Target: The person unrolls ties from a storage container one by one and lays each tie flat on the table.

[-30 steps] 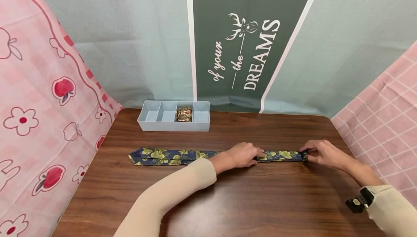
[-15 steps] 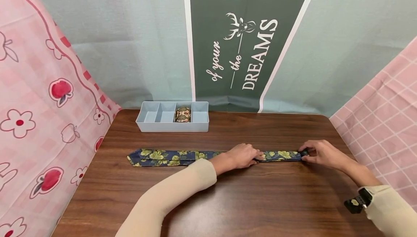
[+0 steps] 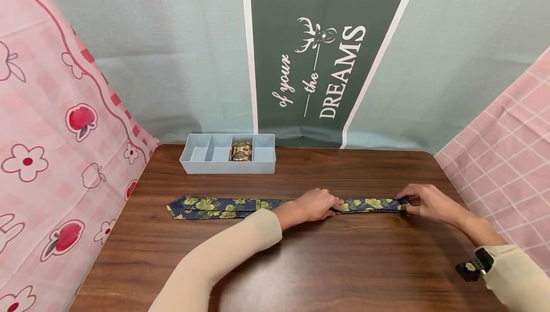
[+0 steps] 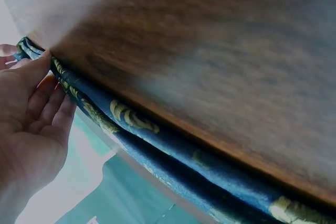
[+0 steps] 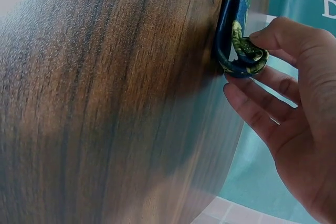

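Observation:
A navy necktie point(image 3: 210, 207) with yellow-green flowers lies folded lengthwise across the table, its pointed end to the left. In the head view my left hand point(image 3: 312, 205) is on the tie right of its middle. The left wrist view shows the thumb and fingers of that hand point(image 4: 37, 114) on either side of the layered tie point(image 4: 142, 121), pinching it. At the tie's right end, my right hand point(image 3: 431, 203) pinches a small rolled part. Seen from the right wrist, this curled end point(image 5: 251, 59) sits between thumb and fingers. The left forearm covers part of the tie.
Behind the tie, near the table's back edge, stands a light blue tray point(image 3: 227, 167) with several compartments. A rolled patterned piece of fabric point(image 3: 242, 151) sits in one of them. Cloth curtains point(image 3: 206, 64) surround the brown wooden table point(image 3: 326, 264) at back and sides.
My right fingers have shifted slightly at the rolled end, which tips a little and now sits slightly further right than half a second ago. The left hand has slid slightly left.

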Demonstrator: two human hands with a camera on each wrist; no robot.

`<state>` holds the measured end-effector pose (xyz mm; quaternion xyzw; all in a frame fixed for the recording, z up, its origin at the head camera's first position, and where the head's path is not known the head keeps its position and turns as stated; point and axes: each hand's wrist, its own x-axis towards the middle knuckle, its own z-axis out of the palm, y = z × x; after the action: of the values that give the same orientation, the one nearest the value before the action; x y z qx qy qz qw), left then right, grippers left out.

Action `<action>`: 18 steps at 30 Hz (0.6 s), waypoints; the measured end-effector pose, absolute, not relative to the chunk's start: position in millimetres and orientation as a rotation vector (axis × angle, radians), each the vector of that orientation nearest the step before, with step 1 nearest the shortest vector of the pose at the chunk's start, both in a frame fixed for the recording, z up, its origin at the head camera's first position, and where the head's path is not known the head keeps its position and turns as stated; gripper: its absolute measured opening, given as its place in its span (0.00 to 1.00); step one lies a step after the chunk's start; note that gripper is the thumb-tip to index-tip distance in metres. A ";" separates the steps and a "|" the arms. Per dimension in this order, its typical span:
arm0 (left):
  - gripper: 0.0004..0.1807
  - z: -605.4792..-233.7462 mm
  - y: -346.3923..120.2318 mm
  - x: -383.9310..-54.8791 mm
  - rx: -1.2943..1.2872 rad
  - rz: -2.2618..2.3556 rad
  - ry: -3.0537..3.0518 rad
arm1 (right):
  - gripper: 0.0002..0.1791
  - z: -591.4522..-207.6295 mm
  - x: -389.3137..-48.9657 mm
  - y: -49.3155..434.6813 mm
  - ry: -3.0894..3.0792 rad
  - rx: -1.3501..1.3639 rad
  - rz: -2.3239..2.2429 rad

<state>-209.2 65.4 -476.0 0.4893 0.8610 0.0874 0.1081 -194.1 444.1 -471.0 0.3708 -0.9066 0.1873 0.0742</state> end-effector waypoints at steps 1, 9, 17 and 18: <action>0.22 -476.2 64.3 -209.5 1.443 0.259 2.535 | 0.24 -470.9 -194.2 444.6 -2.714 1.110 0.549; 0.21 -476.9 54.9 -210.6 1.438 0.278 2.540 | 0.21 -471.3 -192.9 449.3 -2.704 1.078 0.506; 0.21 -474.8 49.3 -208.3 1.415 0.304 2.533 | 0.22 -473.4 -191.9 451.9 -2.699 1.056 0.506; 0.21 -474.4 48.9 -208.1 1.414 0.307 2.532 | 0.22 -473.3 -191.8 452.6 -2.703 1.049 0.502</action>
<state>-208.1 48.9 -474.4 0.4817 0.8627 0.1047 0.1125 -191.8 452.6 -473.3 0.3548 -0.9140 0.1697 0.0992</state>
